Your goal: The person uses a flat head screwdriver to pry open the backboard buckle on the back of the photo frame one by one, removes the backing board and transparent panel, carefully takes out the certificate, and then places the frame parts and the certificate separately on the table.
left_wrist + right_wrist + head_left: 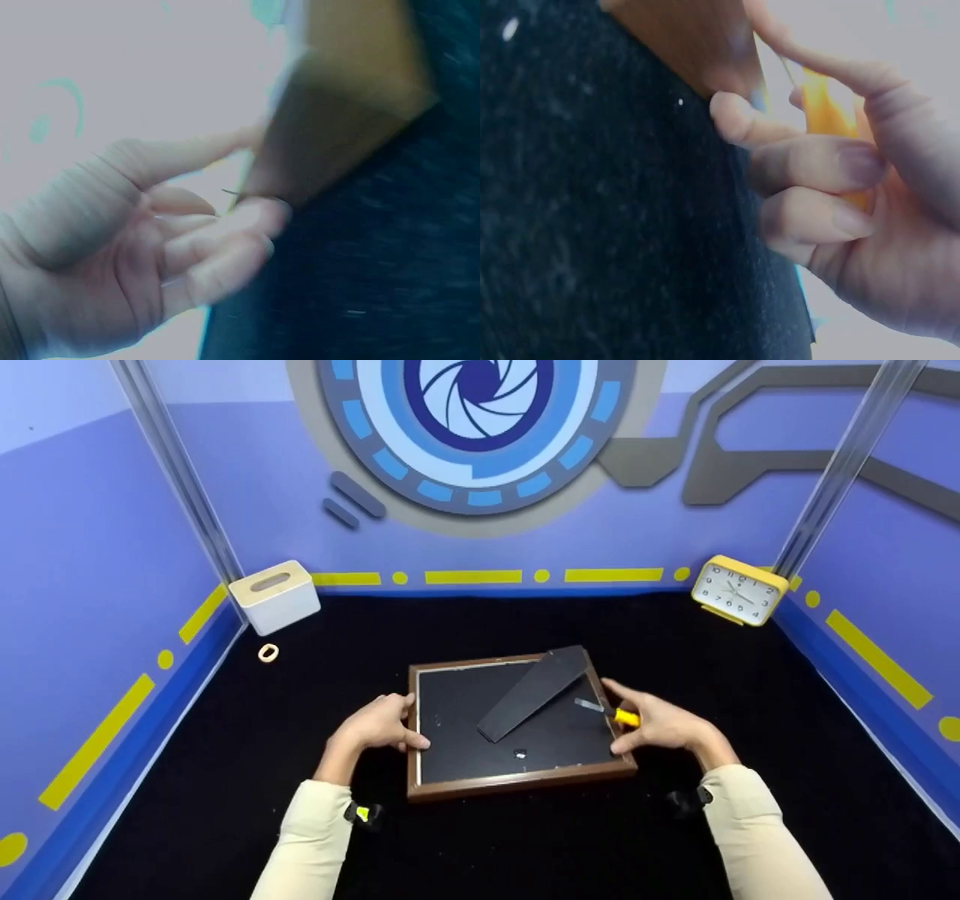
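Observation:
A brown picture frame (525,784) lies back side up, its black backing board (457,712) and black easel stand (534,694) showing. At its left edge my left hand (379,724) grips the frame, thumb over the top of the rim and fingers at the side. My right hand (656,724) holds the right edge between thumb and forefinger. In that same hand, the curled fingers keep a yellow-handled tool (627,718) with a flat metal blade, pointing left over the board. The right wrist view shows its yellow handle (829,109) inside the palm.
At the back left stands a white tissue box (277,604) with a wooden lid, a small cream-coloured ring (268,652) in front of it. A yellow alarm clock (739,591) is at the back right. Blue printed walls enclose the black table surface (525,847).

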`<state>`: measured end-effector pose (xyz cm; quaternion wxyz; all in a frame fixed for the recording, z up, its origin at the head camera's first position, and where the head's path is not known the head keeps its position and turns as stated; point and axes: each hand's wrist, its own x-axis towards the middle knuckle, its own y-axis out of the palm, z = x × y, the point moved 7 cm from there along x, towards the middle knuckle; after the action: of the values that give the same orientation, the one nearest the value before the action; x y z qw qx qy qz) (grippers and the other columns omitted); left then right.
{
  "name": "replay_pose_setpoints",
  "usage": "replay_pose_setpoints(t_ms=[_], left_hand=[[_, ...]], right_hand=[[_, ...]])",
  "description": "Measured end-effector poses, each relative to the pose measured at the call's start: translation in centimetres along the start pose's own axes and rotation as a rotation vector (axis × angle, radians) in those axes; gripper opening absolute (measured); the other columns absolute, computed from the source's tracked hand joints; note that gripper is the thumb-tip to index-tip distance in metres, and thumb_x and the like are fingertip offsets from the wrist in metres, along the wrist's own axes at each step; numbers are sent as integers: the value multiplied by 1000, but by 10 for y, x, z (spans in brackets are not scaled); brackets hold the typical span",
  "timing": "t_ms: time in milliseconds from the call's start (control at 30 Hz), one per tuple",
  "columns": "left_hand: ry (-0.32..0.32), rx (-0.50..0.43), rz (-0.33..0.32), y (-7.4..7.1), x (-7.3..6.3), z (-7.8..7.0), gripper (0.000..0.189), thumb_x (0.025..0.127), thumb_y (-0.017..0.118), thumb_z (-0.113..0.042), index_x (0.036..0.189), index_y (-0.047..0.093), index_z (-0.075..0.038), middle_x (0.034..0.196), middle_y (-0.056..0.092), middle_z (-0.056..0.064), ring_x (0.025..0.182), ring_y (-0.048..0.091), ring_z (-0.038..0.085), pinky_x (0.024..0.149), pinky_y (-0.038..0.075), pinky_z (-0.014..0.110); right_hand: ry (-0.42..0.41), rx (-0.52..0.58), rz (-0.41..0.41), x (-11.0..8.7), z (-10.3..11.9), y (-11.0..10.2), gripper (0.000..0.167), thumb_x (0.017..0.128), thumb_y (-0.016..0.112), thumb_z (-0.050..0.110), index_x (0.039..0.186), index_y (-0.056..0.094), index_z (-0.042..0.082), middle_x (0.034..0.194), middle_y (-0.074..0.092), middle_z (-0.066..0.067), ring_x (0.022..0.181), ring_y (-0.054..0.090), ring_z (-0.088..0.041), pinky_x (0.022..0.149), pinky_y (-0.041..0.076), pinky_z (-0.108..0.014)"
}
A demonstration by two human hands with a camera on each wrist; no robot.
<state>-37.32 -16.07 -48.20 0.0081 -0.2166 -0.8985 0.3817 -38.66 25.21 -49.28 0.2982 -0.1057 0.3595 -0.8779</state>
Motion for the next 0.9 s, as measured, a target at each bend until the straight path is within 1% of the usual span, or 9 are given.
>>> replay_pose_setpoints(t_ms=[100,233,300,400,533,633,767,833,900], left_hand=[[-34,30,-3,-10,-5,1,84,83,84,-23,144,41,14,91,73,14,60,69,23,67,55,30],[-129,55,-136,-31,-3,16,81,90,76,-29,148,37,12,83,72,12,61,64,19,61,55,34],[-165,52,-197,-38,5,25,81,93,72,-31,152,31,8,75,68,9,59,60,17,58,54,33],[-133,-4,-209,-40,21,34,80,97,67,-28,156,23,4,80,64,12,61,58,20,55,54,34],[-42,-39,-193,-37,35,39,66,97,67,-18,151,36,6,114,58,25,64,56,19,54,50,31],[-4,-23,-206,-37,35,38,54,92,73,-15,136,54,9,127,55,26,70,58,20,60,52,33],[16,49,-211,-41,22,32,45,79,86,-22,109,66,5,105,68,16,82,61,23,77,52,39],[8,115,-183,-41,12,29,43,72,91,-27,95,67,0,89,68,9,81,60,21,77,51,38],[-23,173,-126,-39,2,26,43,68,94,-32,86,66,-4,78,67,3,72,61,18,71,52,36]], right_hand=[[-33,-4,-16,-2,3,-3,108,74,90,31,158,27,5,126,61,-17,105,58,-26,90,47,-29],[-71,-31,120,-5,9,6,108,70,92,33,157,32,7,157,37,-14,138,38,-30,111,34,-43],[-49,-44,185,-6,9,11,111,68,93,33,158,31,10,157,35,-15,141,33,-31,112,32,-49],[-15,-52,214,-7,6,14,113,67,94,33,159,30,12,157,34,-19,142,31,-34,112,30,-54],[-5,-37,198,-7,1,14,110,69,92,34,158,31,13,157,34,-18,142,30,-34,112,31,-55],[-11,-39,160,-11,-4,8,102,72,90,36,156,37,13,150,45,-15,132,42,-30,107,38,-46],[-17,-35,61,-12,-12,-7,79,81,84,30,150,48,11,116,61,-8,95,52,-22,85,43,-29],[-22,-40,-13,-10,-15,-13,69,86,80,26,146,53,9,108,62,-9,84,50,-19,76,41,-27],[-18,-65,-90,-7,-17,-18,63,89,78,26,144,55,8,111,64,-11,80,51,-17,73,42,-26]])
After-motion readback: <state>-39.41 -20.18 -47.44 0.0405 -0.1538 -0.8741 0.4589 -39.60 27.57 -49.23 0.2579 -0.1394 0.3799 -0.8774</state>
